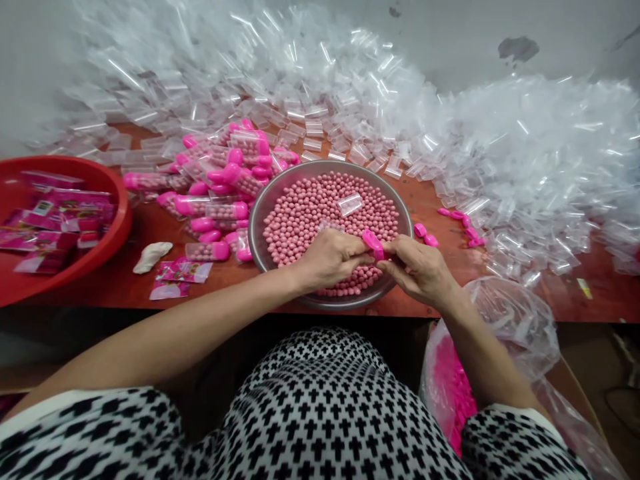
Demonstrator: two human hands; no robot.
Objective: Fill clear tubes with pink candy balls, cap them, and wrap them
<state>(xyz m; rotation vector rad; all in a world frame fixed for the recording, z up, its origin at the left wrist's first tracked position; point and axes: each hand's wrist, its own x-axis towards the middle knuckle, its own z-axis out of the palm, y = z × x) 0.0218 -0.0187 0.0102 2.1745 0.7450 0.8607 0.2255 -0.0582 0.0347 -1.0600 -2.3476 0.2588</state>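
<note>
Bare hands meet over the near right part of a metal bowl [256, 230], where a pink cap [373, 244] sits pinched between the fingertips of the left hand [333, 260] and those of the right hand [417, 267], above the pink beads [295, 220]. The cap lies to the right of the left hand's grip and to the left of the right hand's; neither is nearer, since both touch it. Its long axis appears to slant from far left to near right across the bowl, a lean on which, by the look of it, lining up the two grips depends. Whether the left palm hides anything else cannot be told. A clear tube [350, 205] rests on the beads inside the bowl, beyond the cap and slightly left of it, its length running roughly side to side. Loose caps [425, 235] lie just right of the bowl, nearer the right hand; filled tubes [213, 211] are heaped to its left
</note>
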